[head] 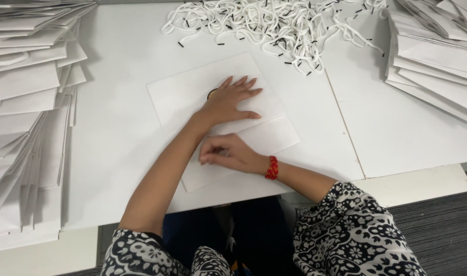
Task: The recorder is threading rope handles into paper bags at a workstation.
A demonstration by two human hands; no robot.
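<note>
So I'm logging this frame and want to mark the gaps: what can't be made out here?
Head view only:
- Dark round thing: mostly under the left hand; kind unclear.
- Right hand fingertips: curled and blurred on the flat bag; what they pinch is unclear.
- Left stack and right stack: cut by the frame edges.
- Cords: pile cut by the top edge.

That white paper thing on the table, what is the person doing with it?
A person presses a flat white paper bag down on the white table. The left hand lies spread flat on its middle, and the right hand, with a red wristband, pinches its near edge. A heap of white cords lies behind, and stacks of flat bags sit at both sides.
</note>
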